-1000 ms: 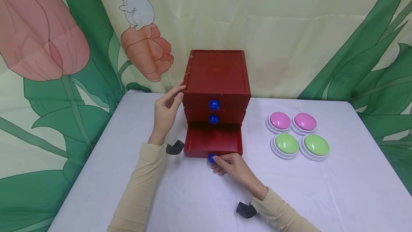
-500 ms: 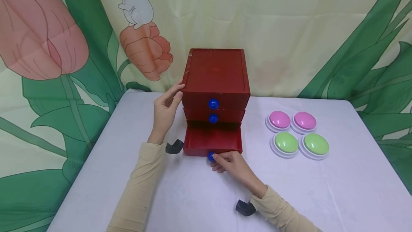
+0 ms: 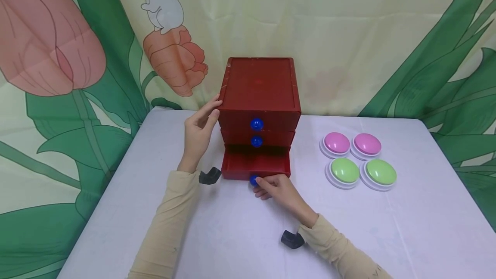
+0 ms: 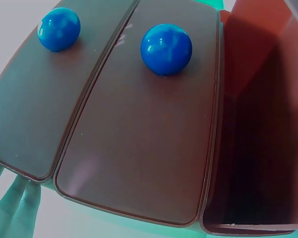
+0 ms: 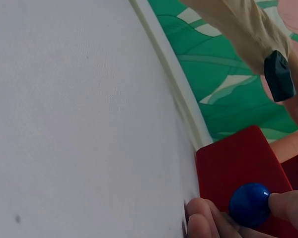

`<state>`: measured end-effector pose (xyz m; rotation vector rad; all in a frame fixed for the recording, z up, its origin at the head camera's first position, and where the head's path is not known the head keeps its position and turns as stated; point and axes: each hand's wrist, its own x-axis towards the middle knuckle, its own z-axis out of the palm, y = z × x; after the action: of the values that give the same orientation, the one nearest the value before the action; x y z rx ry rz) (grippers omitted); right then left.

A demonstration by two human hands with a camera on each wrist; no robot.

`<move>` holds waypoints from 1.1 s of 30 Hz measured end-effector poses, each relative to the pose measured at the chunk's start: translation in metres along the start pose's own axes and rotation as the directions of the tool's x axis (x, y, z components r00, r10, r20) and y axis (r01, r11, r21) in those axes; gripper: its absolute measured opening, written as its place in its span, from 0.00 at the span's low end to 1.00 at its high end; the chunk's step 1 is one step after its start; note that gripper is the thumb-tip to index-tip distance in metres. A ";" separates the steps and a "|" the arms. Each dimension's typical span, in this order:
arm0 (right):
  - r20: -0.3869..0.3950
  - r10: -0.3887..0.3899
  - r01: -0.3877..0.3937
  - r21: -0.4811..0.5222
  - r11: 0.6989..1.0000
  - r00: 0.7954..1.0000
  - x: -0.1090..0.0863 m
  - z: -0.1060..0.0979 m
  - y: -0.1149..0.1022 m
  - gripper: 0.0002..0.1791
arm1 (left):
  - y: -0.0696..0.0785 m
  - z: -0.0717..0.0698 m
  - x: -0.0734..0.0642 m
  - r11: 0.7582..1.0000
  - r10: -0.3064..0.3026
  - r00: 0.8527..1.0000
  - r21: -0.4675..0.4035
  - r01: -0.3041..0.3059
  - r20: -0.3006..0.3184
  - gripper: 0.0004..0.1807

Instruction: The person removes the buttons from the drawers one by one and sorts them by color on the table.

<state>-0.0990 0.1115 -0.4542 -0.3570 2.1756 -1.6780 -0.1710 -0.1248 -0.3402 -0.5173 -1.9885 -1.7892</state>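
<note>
A dark red chest of drawers (image 3: 258,83) stands at the back middle of the table, with a blue knob on each of its three drawers. Its bottom drawer (image 3: 255,163) is pulled part way out, and nothing is seen inside it. My right hand (image 3: 280,189) pinches that drawer's blue knob (image 5: 249,204) between thumb and fingers. Against the chest's left side rests my left hand (image 3: 196,139), fingers extended near the top front corner. The upper two drawers, with their knobs (image 4: 166,49), are closed; fingertips (image 4: 15,210) show at the chest's side in the left wrist view.
To the right of the chest sit two pink push lights (image 3: 337,143) and two green ones (image 3: 345,170) on white bases. A white cloth covers the table (image 3: 232,236). Behind hangs a printed curtain (image 3: 348,46). Black wrist mounts (image 3: 292,239) jut from both sleeves.
The bottom drawer has slid a little inward, toward the chest, and my right hand has moved forward with its knob. My left hand has stayed on the chest's side.
</note>
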 end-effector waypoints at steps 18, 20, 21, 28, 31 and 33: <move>0.004 0.008 -0.008 0.004 1.000 1.000 0.013 -0.008 -0.002 0.20 | -0.024 -0.002 0.002 1.000 0.029 0.999 -0.004 -0.029 -0.014 0.17; 0.002 0.017 -0.017 -0.002 1.000 1.000 0.016 -0.009 -0.002 0.20 | -0.020 -0.002 0.001 1.000 0.024 1.000 -0.003 -0.024 -0.014 0.17; 0.000 0.018 -0.018 -0.001 1.000 1.000 0.017 -0.010 -0.002 0.20 | -0.016 -0.002 0.001 1.000 0.019 1.000 -0.004 -0.019 -0.014 0.17; -0.008 0.007 -0.007 0.000 1.000 1.000 0.026 -0.013 -0.002 0.21 | -0.002 -0.001 0.000 1.000 0.022 1.000 -0.002 -0.022 -0.013 0.17; -0.012 0.023 -0.023 -0.001 1.000 1.000 0.029 -0.014 -0.002 0.21 | -0.002 -0.001 0.000 1.000 0.019 1.000 -0.010 -0.019 -0.011 0.17; -0.016 0.033 -0.033 0.001 0.999 0.999 0.031 -0.015 -0.002 0.21 | -0.004 -0.001 0.000 1.000 0.012 1.000 -0.012 -0.012 -0.010 0.17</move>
<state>-0.1335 0.1109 -0.4530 -0.3068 2.1798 -1.6693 -0.1729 -0.1266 -0.3432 -0.5229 -1.9648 -1.7944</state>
